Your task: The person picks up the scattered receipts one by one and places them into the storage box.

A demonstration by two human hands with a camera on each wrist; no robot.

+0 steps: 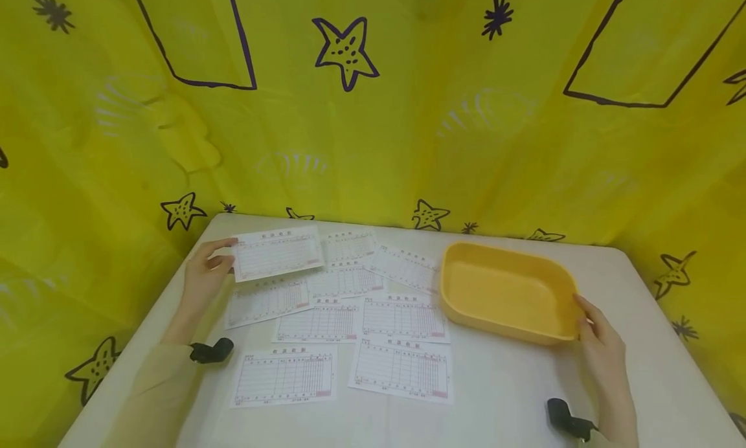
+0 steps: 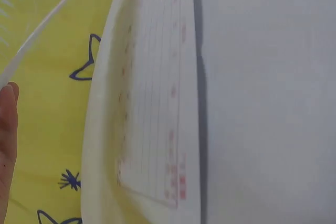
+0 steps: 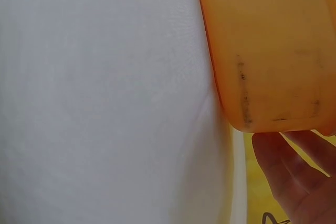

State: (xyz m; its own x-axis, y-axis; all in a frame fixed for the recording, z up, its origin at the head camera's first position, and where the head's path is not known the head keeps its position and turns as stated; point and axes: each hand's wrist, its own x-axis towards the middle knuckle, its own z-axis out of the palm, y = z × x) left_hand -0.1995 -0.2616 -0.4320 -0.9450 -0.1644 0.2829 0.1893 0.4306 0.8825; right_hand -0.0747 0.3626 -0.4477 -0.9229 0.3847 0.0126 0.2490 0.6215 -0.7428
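Observation:
On the left, my left hand [image 1: 206, 267] pinches the left edge of a white printed receipt slip [image 1: 278, 254]. That slip is raised over other receipt slips [image 1: 285, 378] spread on the table, several of them overlapping. The left wrist view catches the held slip [image 2: 47, 23] nearly edge-on, with fingertips [image 2: 7, 114] at its end. At the right, my right hand [image 1: 603, 344] grips the right end of a yellow plastic tray [image 1: 507, 286] with rounded corners. Dark scuffs mark the tray's outside [image 3: 268, 77] in the right wrist view, where the fingers [image 3: 273, 161] meet its end.
A white-covered table [image 1: 495, 396] carries everything. Its far edge stands close to a yellow curtain [image 1: 402, 124] with starfish drawings, which also hangs along both sides. The tray's left end lies right beside the slips.

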